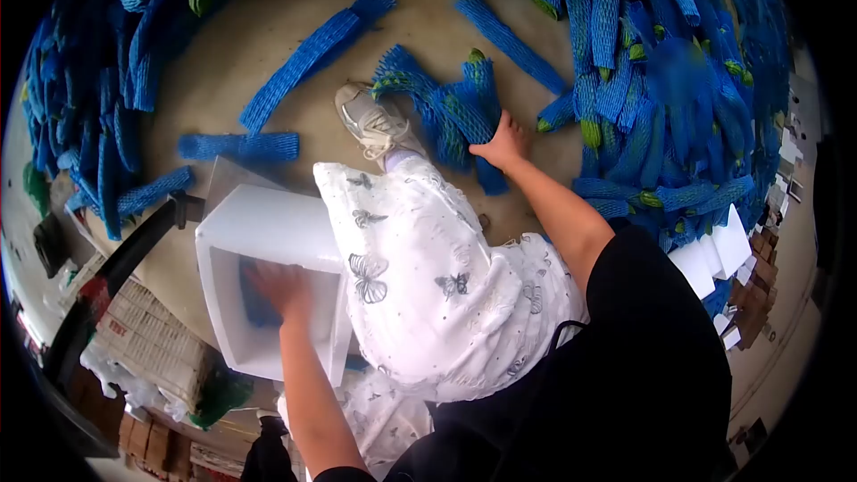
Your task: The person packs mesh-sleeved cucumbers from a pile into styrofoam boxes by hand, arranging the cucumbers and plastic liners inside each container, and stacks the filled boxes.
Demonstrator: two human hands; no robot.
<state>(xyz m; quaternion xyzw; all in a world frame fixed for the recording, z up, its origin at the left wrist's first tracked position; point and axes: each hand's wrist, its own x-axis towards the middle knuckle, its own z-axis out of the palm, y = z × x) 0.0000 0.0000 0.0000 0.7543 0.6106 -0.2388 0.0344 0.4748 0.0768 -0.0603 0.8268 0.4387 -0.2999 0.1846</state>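
My left hand [284, 287] reaches into a white foam box [268, 214] that lies tilted beside my leg. Its blurred fingers look stretched out over something blue [257, 302] inside, whose kind is hard to make out. On the floor, past my knee, my right hand [505, 145] closes on a long green vegetable in a blue foam net sleeve [482, 94], thumb across it. More sleeved vegetables [437, 112] lie against it on the left, near my shoe [370, 120].
Blue sleeved vegetables form a large pile [625, 80] on the right and another heap [116, 98] on the left. Loose blue sleeves [312, 54] lie ahead. A dark bar [98, 295] stands left of the box; white foam pieces [714, 254] are at right.
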